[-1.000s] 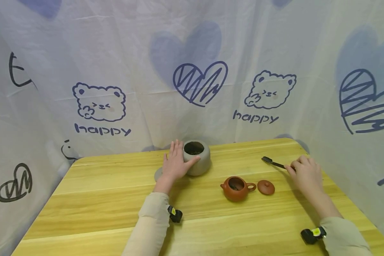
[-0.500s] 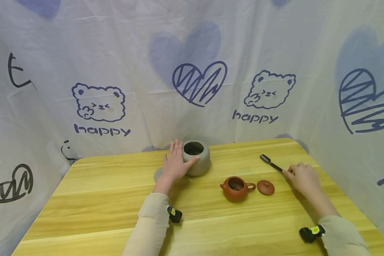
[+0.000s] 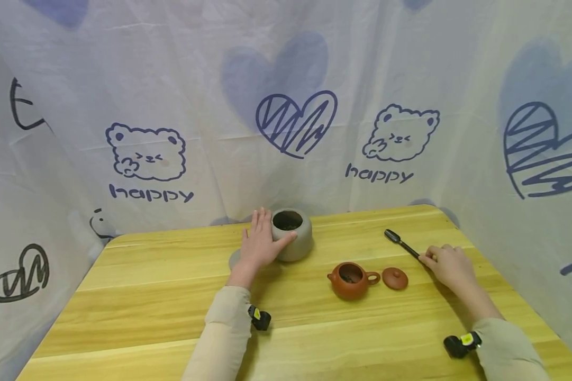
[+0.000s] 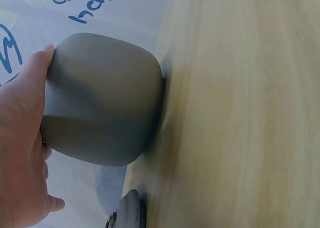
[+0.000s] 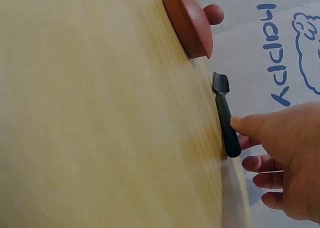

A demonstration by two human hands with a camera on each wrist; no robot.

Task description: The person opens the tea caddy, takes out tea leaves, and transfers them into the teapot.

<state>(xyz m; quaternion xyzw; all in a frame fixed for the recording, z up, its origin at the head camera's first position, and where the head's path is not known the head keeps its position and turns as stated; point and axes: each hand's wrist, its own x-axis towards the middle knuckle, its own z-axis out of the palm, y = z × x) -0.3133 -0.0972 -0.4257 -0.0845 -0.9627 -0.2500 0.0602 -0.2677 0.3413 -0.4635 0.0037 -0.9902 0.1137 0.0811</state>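
Observation:
My left hand (image 3: 261,246) rests against a round grey jar (image 3: 299,244), with its fingers straight along the left side and its thumb laid across the front near the rim. Dark bits show inside the jar, which stands upright without its cover. In the left wrist view the jar's smooth wall (image 4: 102,100) fills the middle. My right hand (image 3: 452,267) pinches the handle of a dark tea scoop (image 3: 400,242) between thumb and finger, low over the right side of the table. In the right wrist view the scoop's bowl (image 5: 220,83) points away from the hand.
A small reddish-brown teapot (image 3: 350,288) stands uncovered at centre right with dark bits inside. Its lid (image 3: 395,279) lies beside the handle. Partly behind my left wrist is a flat grey lid (image 3: 234,258). A printed cloth (image 3: 209,106) hangs around the wooden table (image 3: 147,301).
My right hand has shifted slightly left and down with the tea scoop, whose bowl has turned a little. The left hand and jar keep their places.

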